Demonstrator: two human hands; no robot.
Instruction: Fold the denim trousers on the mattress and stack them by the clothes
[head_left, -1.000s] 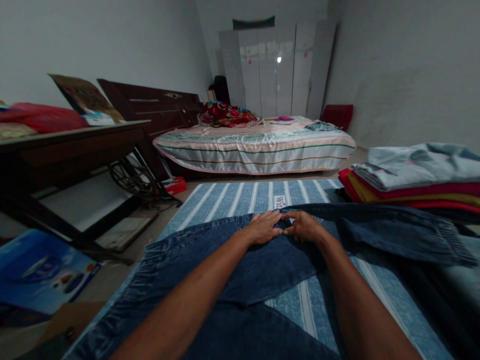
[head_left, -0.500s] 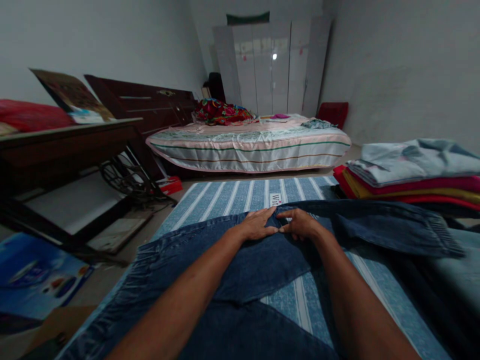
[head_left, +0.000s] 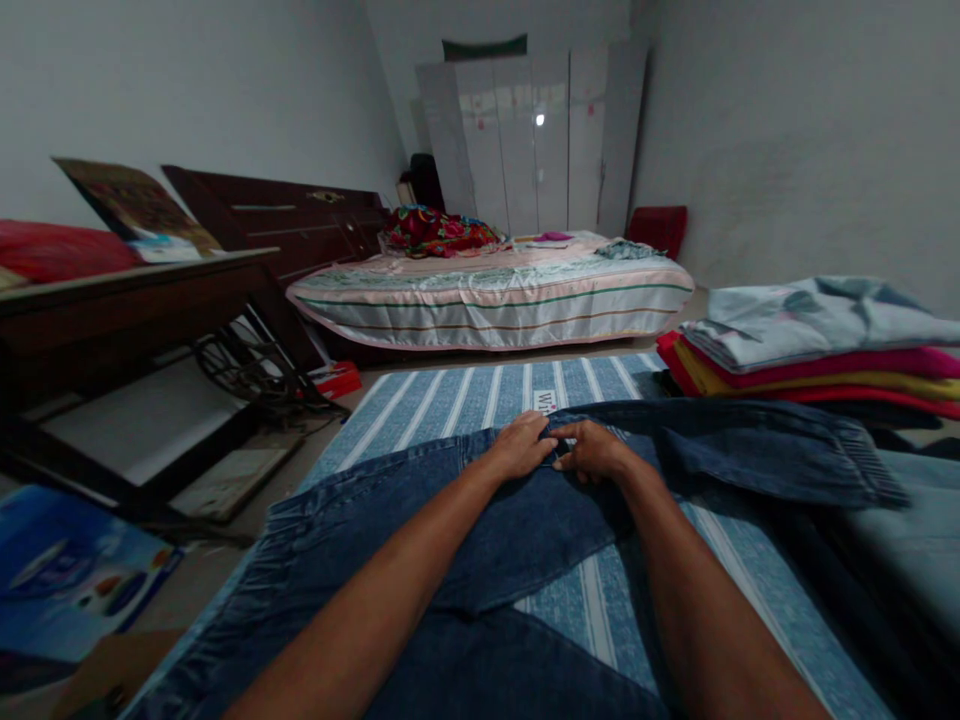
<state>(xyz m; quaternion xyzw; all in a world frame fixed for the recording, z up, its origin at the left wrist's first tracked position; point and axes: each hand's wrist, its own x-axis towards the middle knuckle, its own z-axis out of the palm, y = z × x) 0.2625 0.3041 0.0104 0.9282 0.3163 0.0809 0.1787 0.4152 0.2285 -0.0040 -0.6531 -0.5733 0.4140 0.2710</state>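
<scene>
A pair of dark blue jeans point(head_left: 420, 510) lies spread over a blue-and-white striped mattress point(head_left: 600, 610). Gathered elastic shows at the jeans' left end and at the cuff on the right. My left hand point(head_left: 520, 445) is closed on the denim near its far edge, knuckles up, its fingertips partly hidden. Close beside it, my right hand point(head_left: 596, 450) pinches the same stretch of fabric between thumb and forefinger. A small gap with dark cloth shows between the two hands. Just beyond them, a white label with lettering point(head_left: 545, 401) is on the mattress.
A stack of folded clothes point(head_left: 817, 350) sits at the right, with more pale cloth point(head_left: 915, 520) nearer me. Past the mattress stands a bed point(head_left: 487, 310). On the left are a sewing-machine table point(head_left: 135, 300) and a blue box point(head_left: 75, 570).
My left hand's fingers have gone from stretched out flat to curled in over the denim. My right hand keeps its pinch almost in place. The camera view has shifted slightly.
</scene>
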